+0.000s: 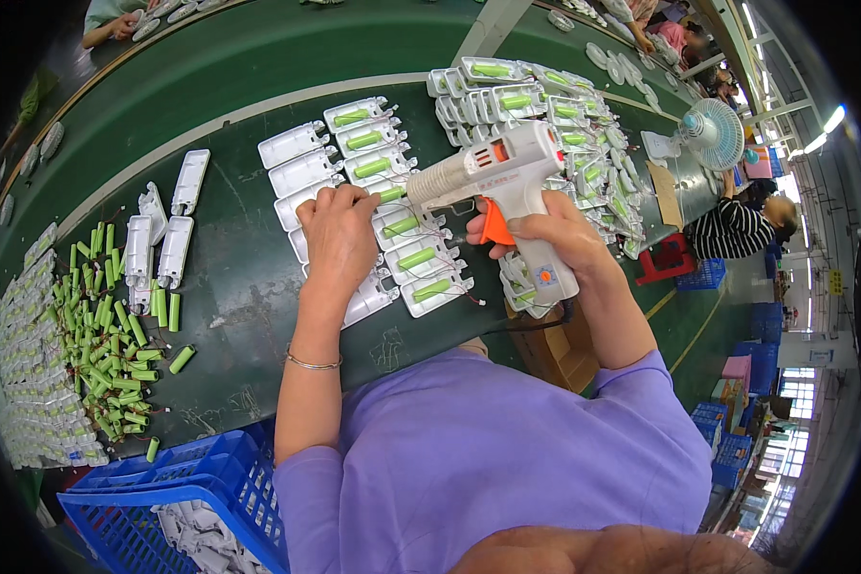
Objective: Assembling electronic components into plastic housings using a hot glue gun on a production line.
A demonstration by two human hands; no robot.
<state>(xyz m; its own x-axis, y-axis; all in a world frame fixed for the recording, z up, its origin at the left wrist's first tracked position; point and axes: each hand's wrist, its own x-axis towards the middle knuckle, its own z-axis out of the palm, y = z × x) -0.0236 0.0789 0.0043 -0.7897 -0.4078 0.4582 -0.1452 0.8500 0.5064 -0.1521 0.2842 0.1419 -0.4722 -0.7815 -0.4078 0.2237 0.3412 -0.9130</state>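
My right hand (569,234) grips a white glue gun (521,167) with an orange trigger, fingers around its handle. The gun's nozzle end points left, close to a green battery (390,194) in a white plastic housing. My left hand (340,234) is bent over that row, its fingers curled and the fingertips at the battery's left end; the palm side is hidden. Around it lie two columns of white housings: plain ones (292,145) on the left, and ones with green batteries and thin wires (416,258) on the right.
Loose green batteries (115,354) are heaped at left beside massed white parts (29,373). Several plain housings (184,182) lie nearby. More filled housings (569,115) are piled at right, before a fan (713,134). A blue crate (191,488) stands below the table's edge. Other people work beyond.
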